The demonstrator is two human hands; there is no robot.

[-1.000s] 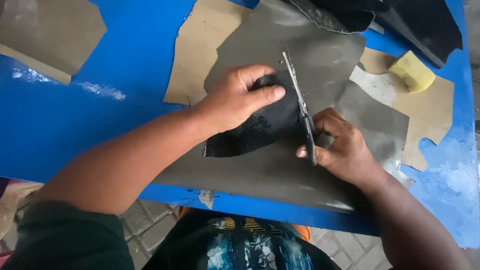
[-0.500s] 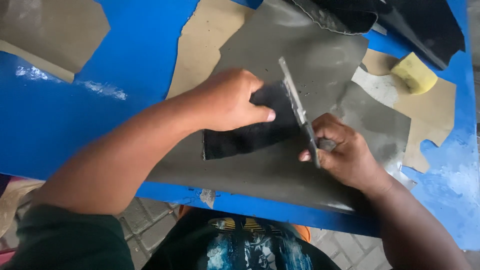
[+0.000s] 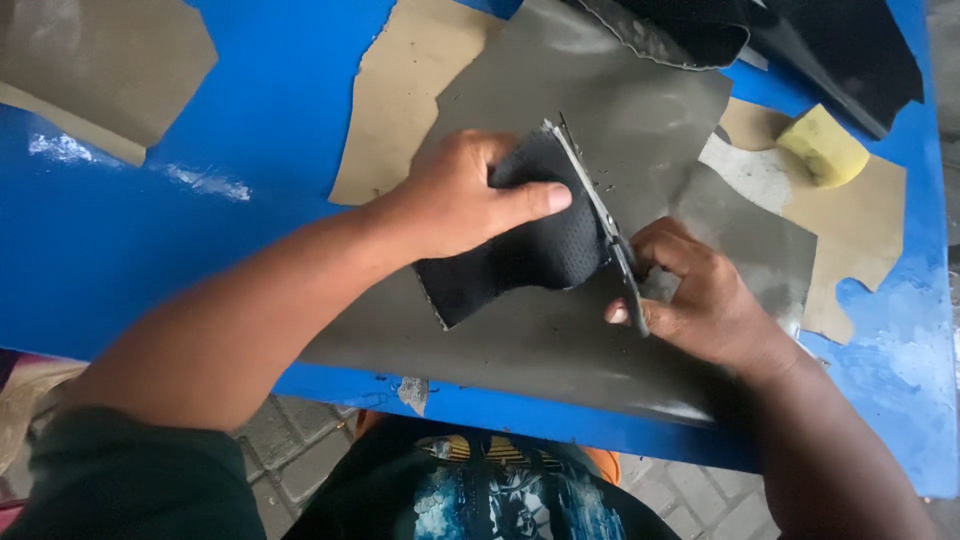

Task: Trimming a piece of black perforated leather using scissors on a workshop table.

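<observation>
My left hand (image 3: 462,198) presses down on a black perforated piece of material (image 3: 520,262) that lies on a large grey-olive sheet (image 3: 600,100). Its thumb reaches along the piece's upper right edge. My right hand (image 3: 700,300) grips the handles of a pair of scissors (image 3: 600,215). The blades point up and to the left along the right edge of the black piece. Small trimmings lie on the grey sheet beside the blades.
The blue table (image 3: 150,250) carries tan sheets (image 3: 400,90), another tan sheet at far left (image 3: 100,60), black material at the top right (image 3: 820,40) and a yellow sponge (image 3: 822,145). The table's near edge runs just below my hands, with paving below.
My left hand has shifted on the black piece and turned it. The scissors' blades now lie further along its right edge, and my right hand has moved slightly up.
</observation>
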